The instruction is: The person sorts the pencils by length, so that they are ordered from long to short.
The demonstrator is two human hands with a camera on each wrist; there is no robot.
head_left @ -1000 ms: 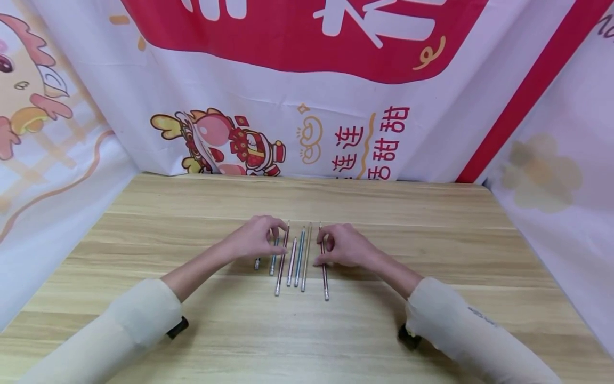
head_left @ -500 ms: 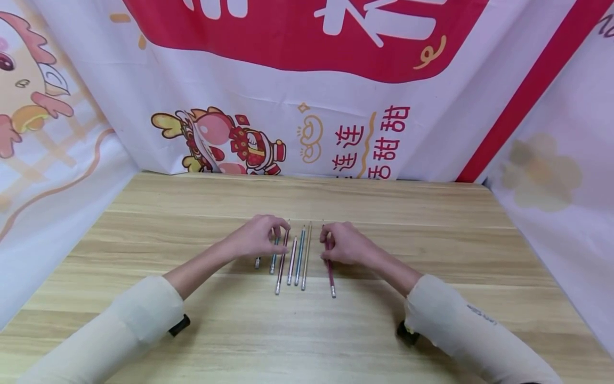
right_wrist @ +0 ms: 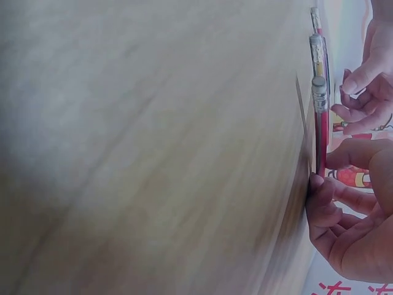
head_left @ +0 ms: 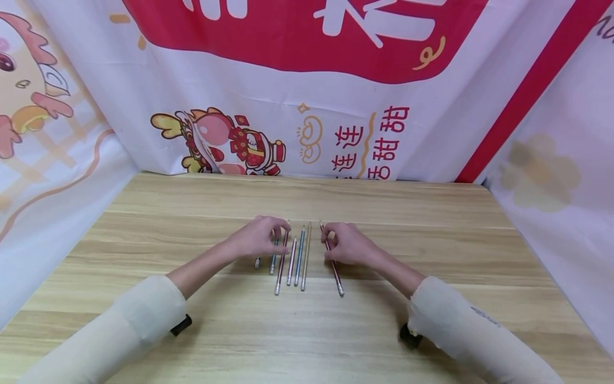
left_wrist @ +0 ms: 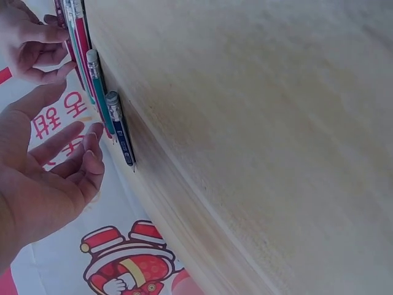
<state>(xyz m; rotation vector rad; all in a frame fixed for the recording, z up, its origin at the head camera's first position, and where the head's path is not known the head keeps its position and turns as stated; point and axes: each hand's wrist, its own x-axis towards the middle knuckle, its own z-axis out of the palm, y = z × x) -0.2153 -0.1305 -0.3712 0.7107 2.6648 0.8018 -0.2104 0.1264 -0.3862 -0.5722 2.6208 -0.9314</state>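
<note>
On the wooden table several eraser-tipped pencils lie roughly side by side, tips pointing away. My right hand point(head_left: 349, 244) pinches a dark red pencil point(head_left: 338, 278) between thumb and fingers; its eraser end slants to the right. Over the left part of the row is my left hand point(head_left: 258, 236), loosely curved and holding nothing, as the left wrist view shows. Beside it lie a short dark pencil point(left_wrist: 121, 136), a blue pencil point(head_left: 273, 265) and another dark red pencil point(head_left: 280, 277). A shorter red-and-white pencil point(head_left: 291, 269), a second blue pencil point(head_left: 299, 261) and a gold pencil point(head_left: 306, 261) lie between the hands.
The light wood table point(head_left: 307, 336) reaches a printed white-and-red cloth point(head_left: 307, 96) hanging at the back. More cloth hangs at the left and right sides. Dark wrist gear point(head_left: 180, 325) shows below the left sleeve.
My right hand has moved slightly right with the dark red pencil, whose eraser end has swung right, away from the gold pencil. The left hand stays nearly still.
</note>
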